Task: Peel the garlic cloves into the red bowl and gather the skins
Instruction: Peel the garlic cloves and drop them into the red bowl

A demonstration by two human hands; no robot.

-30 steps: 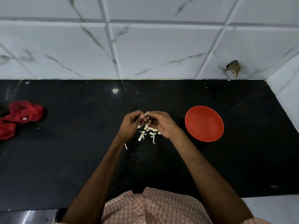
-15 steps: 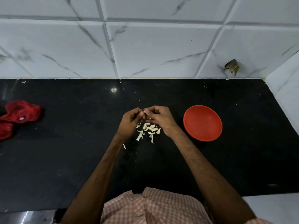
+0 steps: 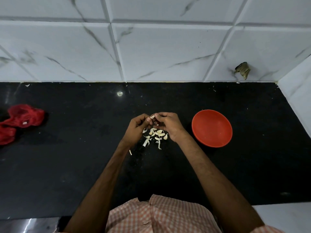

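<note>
A small garlic clove (image 3: pixel 152 117) is pinched between the fingertips of my left hand (image 3: pixel 137 128) and my right hand (image 3: pixel 168 125), held just above the black counter (image 3: pixel 75 165). Under the hands lies a loose heap of garlic cloves (image 3: pixel 159 132) mixed with pale skins (image 3: pixel 146 141). One thin skin strip (image 3: pixel 130 152) lies apart beside my left wrist. The red bowl (image 3: pixel 212 128) stands on the counter a short way right of my right hand; its inside looks bare.
A crumpled red mesh bag (image 3: pixel 18 121) lies at the counter's far left. White marble-look wall tiles (image 3: pixel 151 47) close off the back and the right side. The counter's front edge runs near my checked shirt (image 3: pixel 158 216).
Both hands stay together over the heap, working the same clove; the fingers have shifted slightly and the clove shows more clearly between the fingertips. The bowl and the heap have not moved.
</note>
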